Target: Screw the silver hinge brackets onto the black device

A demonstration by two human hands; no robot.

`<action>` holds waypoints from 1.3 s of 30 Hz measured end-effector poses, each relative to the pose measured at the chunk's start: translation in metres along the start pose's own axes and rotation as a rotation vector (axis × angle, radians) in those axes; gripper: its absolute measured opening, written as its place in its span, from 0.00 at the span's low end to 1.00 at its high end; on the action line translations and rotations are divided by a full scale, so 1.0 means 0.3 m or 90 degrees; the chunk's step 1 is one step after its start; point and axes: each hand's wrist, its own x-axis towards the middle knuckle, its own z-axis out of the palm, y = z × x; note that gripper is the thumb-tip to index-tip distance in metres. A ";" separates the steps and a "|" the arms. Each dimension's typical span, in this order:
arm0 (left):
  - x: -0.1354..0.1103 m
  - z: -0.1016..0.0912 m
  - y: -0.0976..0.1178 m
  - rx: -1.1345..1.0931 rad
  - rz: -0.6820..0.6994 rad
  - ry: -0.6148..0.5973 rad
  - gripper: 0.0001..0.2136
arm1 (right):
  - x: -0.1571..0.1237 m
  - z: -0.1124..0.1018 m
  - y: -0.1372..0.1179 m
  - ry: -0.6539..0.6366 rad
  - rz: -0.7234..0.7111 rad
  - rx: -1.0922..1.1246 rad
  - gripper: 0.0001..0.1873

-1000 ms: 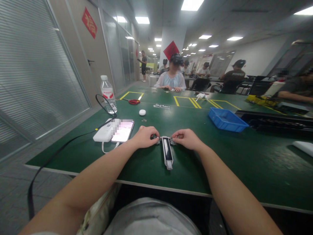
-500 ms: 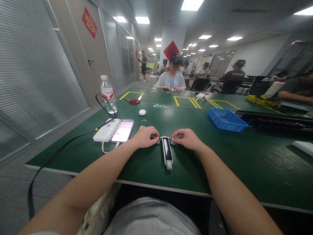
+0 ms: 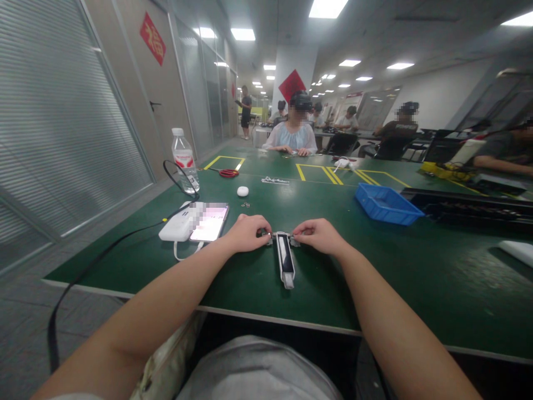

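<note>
On the green table lies a narrow white-framed piece [image 3: 285, 258] with a dark inset, its long side pointing toward me. A thin metal rod [image 3: 282, 234] crosses its far end. My left hand [image 3: 250, 232] is closed, thumb and fingers pinching the rod's left end. At the right end, my right hand [image 3: 318, 234] is closed in a similar pinch. Small greyish parts [image 3: 295, 243] sit just under the fingertips on both sides; the fingers partly hide them, and their kind is unclear.
Left of my hands lie a phone [image 3: 210, 222] and a white device with a cable [image 3: 177, 226], near a water bottle [image 3: 184, 161]. Beyond are a white case [image 3: 242, 191], small rings [image 3: 245, 205] and red-handled scissors [image 3: 228, 173]. A blue tray [image 3: 387, 205] stands right. A person [image 3: 291, 136] sits opposite.
The fingers of my right hand have shifted very slightly at the rod's end. My left hand and the white-framed piece stay in place.
</note>
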 end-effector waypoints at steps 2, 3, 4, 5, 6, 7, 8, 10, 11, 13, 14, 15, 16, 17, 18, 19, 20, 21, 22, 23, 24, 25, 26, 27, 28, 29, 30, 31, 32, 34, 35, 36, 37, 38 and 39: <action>-0.001 -0.001 0.001 -0.001 -0.001 -0.001 0.09 | 0.001 0.000 0.000 0.001 0.001 0.003 0.07; -0.001 -0.001 0.001 -0.002 -0.002 -0.002 0.09 | 0.001 0.000 -0.001 0.002 0.001 0.006 0.07; -0.001 -0.001 0.001 -0.003 -0.003 -0.002 0.09 | 0.001 0.000 -0.001 0.003 0.002 0.010 0.07; 0.000 -0.001 0.000 -0.002 -0.004 -0.002 0.09 | 0.000 -0.001 -0.001 0.004 0.002 0.012 0.06; 0.000 -0.001 0.000 -0.001 -0.005 -0.001 0.09 | 0.000 -0.001 -0.001 0.005 0.002 0.014 0.06; 0.000 -0.001 -0.001 0.000 -0.005 -0.002 0.09 | 0.001 0.000 0.000 0.005 0.002 0.017 0.06; 0.000 0.000 -0.001 0.000 -0.004 -0.002 0.09 | 0.001 0.000 0.002 0.004 0.002 0.019 0.06; 0.001 0.000 -0.002 0.000 -0.002 -0.002 0.09 | 0.003 0.000 0.006 0.001 0.000 0.028 0.06; 0.001 -0.001 -0.001 -0.001 -0.002 -0.001 0.09 | 0.004 0.000 0.008 -0.001 -0.003 0.033 0.06; 0.001 -0.001 0.000 -0.001 -0.004 -0.001 0.08 | 0.007 0.001 0.012 0.002 -0.011 0.043 0.08; 0.001 -0.001 0.000 0.001 -0.004 -0.001 0.08 | 0.008 0.001 0.013 0.006 -0.014 0.046 0.08; 0.001 -0.001 0.000 0.002 -0.003 -0.003 0.08 | 0.009 0.002 0.014 0.010 -0.015 0.048 0.09; 0.001 -0.001 0.000 0.003 -0.002 -0.004 0.08 | 0.009 0.003 0.014 0.013 -0.014 0.048 0.09; 0.001 -0.001 -0.001 0.004 0.000 -0.004 0.09 | 0.009 0.003 0.013 0.015 -0.012 0.048 0.08; 0.001 0.000 -0.001 0.005 0.000 -0.004 0.09 | 0.009 0.004 0.011 0.017 -0.011 0.048 0.08; 0.002 0.000 -0.002 0.004 0.000 -0.003 0.09 | 0.009 0.005 0.009 0.018 -0.011 0.045 0.08; 0.002 0.001 -0.003 0.003 -0.001 -0.003 0.09 | 0.008 0.006 0.007 0.021 -0.013 0.038 0.07; 0.002 0.001 -0.004 0.002 -0.003 -0.002 0.09 | 0.008 0.007 0.005 0.024 -0.017 0.029 0.07; 0.002 0.002 -0.004 0.001 -0.004 -0.001 0.09 | 0.008 0.009 0.004 0.027 -0.022 0.019 0.07; 0.001 0.002 -0.005 0.000 -0.004 -0.001 0.09 | 0.008 0.010 0.003 0.030 -0.026 0.010 0.07; 0.001 0.003 -0.005 -0.001 -0.005 0.000 0.09 | 0.008 0.011 0.003 0.031 -0.030 0.004 0.08; 0.001 0.003 -0.006 -0.001 -0.005 0.001 0.09 | 0.008 0.012 0.003 0.030 -0.032 0.002 0.08; 0.000 0.004 -0.006 -0.002 -0.004 0.002 0.09 | 0.008 0.013 0.004 0.027 -0.033 0.003 0.08; -0.001 0.004 -0.006 -0.002 -0.003 0.003 0.09 | 0.008 0.014 0.005 0.025 -0.032 0.005 0.08; -0.001 0.004 -0.005 -0.001 -0.002 0.004 0.09 | 0.008 0.015 0.006 0.023 -0.032 0.006 0.09; -0.002 0.003 -0.005 0.000 -0.003 0.005 0.09 | 0.009 0.015 0.007 0.022 -0.032 0.007 0.09; -0.002 0.003 -0.004 0.001 -0.005 0.004 0.09 | 0.008 0.016 0.008 0.021 -0.033 0.007 0.09; -0.003 0.002 -0.003 0.003 -0.008 0.003 0.09 | 0.008 0.016 0.008 0.019 -0.034 0.008 0.09; -0.003 0.001 -0.002 0.003 -0.011 0.001 0.09 | 0.008 0.016 0.008 0.017 -0.036 0.010 0.09; -0.003 -0.001 0.000 0.000 -0.015 -0.003 0.08 | 0.006 0.016 0.008 0.011 -0.035 0.016 0.09; -0.003 -0.002 0.001 -0.002 -0.015 -0.004 0.08 | 0.006 0.015 0.007 0.009 -0.034 0.018 0.09; -0.003 -0.003 0.002 -0.004 -0.014 -0.003 0.08 | 0.006 0.015 0.006 0.007 -0.034 0.020 0.09; -0.003 -0.004 0.003 -0.005 -0.014 -0.001 0.08 | 0.005 0.015 0.004 0.006 -0.035 0.020 0.09; -0.003 -0.005 0.004 -0.006 -0.014 0.000 0.08 | 0.006 0.015 0.003 0.004 -0.036 0.019 0.09; -0.004 -0.007 0.005 -0.006 -0.016 0.000 0.08 | 0.006 0.015 0.002 0.002 -0.038 0.018 0.10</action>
